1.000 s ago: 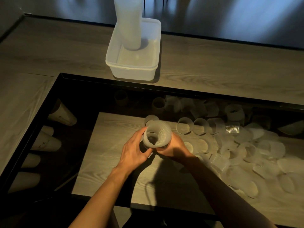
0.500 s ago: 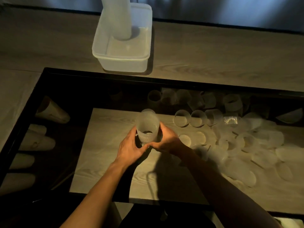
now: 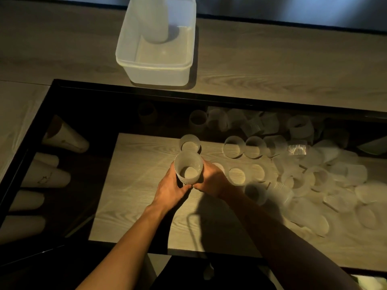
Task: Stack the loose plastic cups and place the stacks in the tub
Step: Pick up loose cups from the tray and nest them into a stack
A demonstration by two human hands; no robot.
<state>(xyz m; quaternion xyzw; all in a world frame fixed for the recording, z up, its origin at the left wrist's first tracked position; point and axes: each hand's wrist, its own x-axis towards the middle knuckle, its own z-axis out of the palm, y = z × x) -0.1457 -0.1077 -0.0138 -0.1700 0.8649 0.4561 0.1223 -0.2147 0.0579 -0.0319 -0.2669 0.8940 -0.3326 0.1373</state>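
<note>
**Holding the cup in both hands**

The cup (image 3: 188,171) is translucent and ribbed. It stands upright with its mouth toward the camera, over the middle of the board (image 3: 136,195). Whether its base touches the board cannot be told, nor how many cups are nested in it.

The left hand (image 3: 170,190) grips the cup's left side, fingers curled round the wall. The right hand (image 3: 213,181) grips the right side in the same way. Both thumbs lie along the near side of the cup, their tips almost meeting.

A single cup (image 3: 190,143) stands on the board just behind the held one. Further right, loose cups (image 3: 303,174) cover the board, some upright and some on their sides, many touching or overlapping. The pile runs from near the right hand to the right edge of the view.

A black frame (image 3: 125,91) encloses the board. In the dark gap to the left of the board lie pale cones (image 3: 65,139) on their sides.

The tub (image 3: 157,77) sits on the table (image 3: 272,65) beyond the frame, well apart from the hands. A tall stack (image 3: 154,19) stands upright in the tub's far left part, its top cut off by the edge of the view.
</note>
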